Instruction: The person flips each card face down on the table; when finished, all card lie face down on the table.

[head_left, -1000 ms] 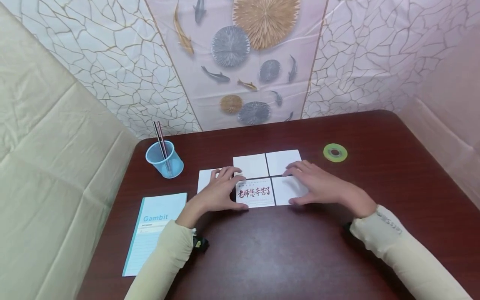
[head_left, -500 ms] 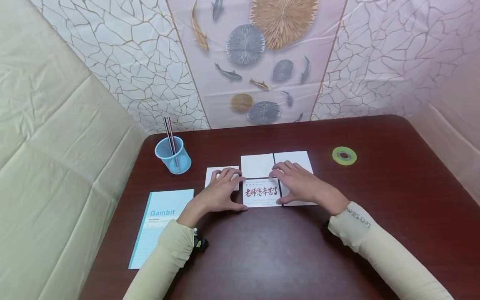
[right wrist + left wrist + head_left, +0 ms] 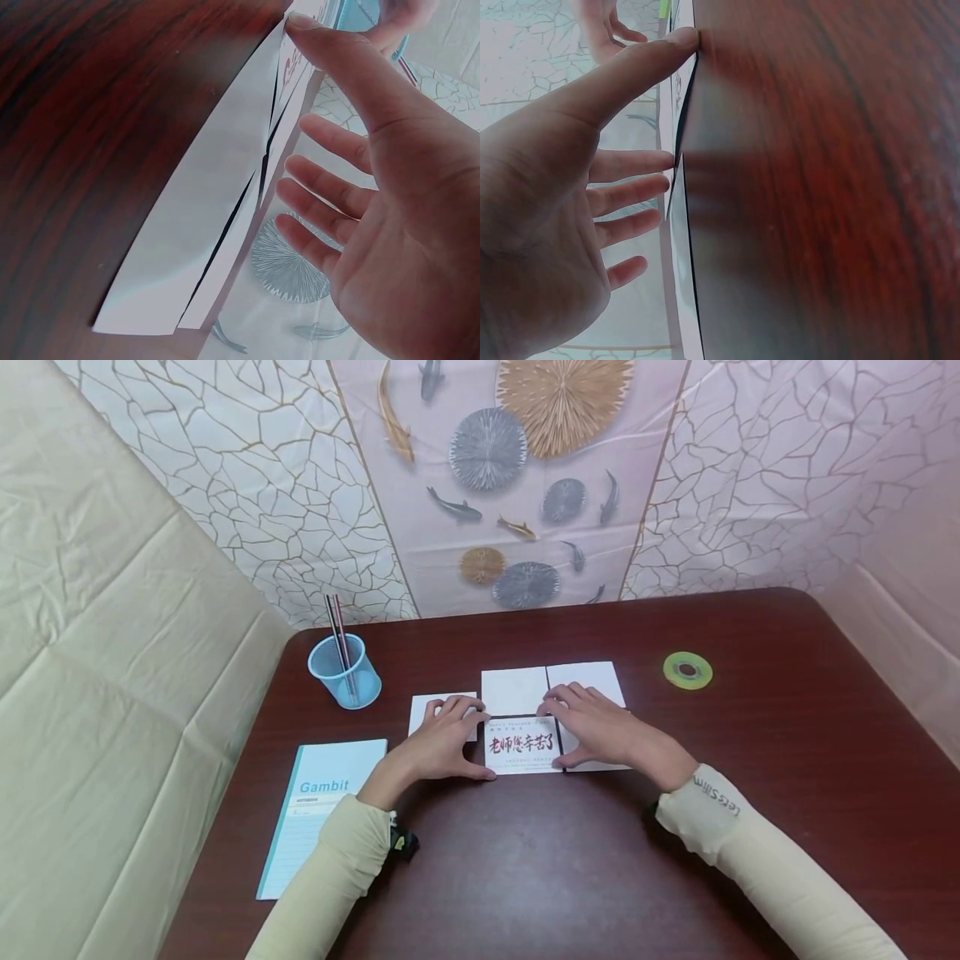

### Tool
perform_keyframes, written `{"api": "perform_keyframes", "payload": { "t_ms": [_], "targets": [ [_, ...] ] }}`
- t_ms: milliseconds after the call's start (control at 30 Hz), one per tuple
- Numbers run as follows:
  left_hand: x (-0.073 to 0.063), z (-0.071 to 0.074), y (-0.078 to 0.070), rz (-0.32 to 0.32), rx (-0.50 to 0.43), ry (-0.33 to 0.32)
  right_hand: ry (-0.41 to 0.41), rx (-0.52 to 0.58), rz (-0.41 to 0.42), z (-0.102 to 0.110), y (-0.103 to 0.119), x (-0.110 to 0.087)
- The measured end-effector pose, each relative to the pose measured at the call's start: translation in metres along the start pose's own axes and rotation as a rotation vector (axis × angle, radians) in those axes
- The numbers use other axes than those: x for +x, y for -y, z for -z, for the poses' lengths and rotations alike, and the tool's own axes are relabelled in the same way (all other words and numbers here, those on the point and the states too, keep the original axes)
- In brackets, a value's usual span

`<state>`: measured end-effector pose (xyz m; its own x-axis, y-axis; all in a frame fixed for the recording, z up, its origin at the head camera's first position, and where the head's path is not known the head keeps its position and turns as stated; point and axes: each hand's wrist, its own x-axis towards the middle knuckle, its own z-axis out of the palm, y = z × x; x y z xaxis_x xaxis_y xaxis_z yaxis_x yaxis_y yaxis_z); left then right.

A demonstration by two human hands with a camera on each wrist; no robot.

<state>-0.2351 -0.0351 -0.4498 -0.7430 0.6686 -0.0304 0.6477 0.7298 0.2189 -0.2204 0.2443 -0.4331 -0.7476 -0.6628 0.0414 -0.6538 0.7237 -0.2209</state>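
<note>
A white card with red printed characters lies flat on the dark wooden table. My left hand touches its left edge, thumb at the near corner and index fingertip at the far one. At the right edge my right hand spans the card likewise, reaching over a blank white card beside it. In the left wrist view the thumb meets the card's near edge while the other fingers are spread. The right wrist view shows fairly straight fingers and the thumb tip at the printed card's corner.
Behind the printed card lie two blank cards, one at left and one at right. Another blank card sits partly under my left hand. A Gambit notebook, a blue mesh pen cup and a green tape roll stand around.
My right hand has moved left from the lower right blank card to the printed card's right edge. My left hand has stayed at the left edge. The head view has shifted slightly.
</note>
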Motion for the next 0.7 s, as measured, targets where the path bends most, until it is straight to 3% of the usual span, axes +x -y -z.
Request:
{"api": "perform_keyframes", "payload": {
  "t_ms": [333,567,700],
  "targets": [
    [0.004,-0.004,0.002,-0.002,-0.002,-0.015,0.011,0.013,-0.016,-0.001,0.002,-0.002],
    [0.001,-0.006,-0.006,-0.02,0.003,-0.109,0.019,0.011,-0.029,-0.001,0.002,-0.002],
    [0.0,-0.006,-0.011,-0.021,-0.01,-0.122,-0.003,0.013,-0.018,-0.002,0.001,-0.003]
  ]
}}
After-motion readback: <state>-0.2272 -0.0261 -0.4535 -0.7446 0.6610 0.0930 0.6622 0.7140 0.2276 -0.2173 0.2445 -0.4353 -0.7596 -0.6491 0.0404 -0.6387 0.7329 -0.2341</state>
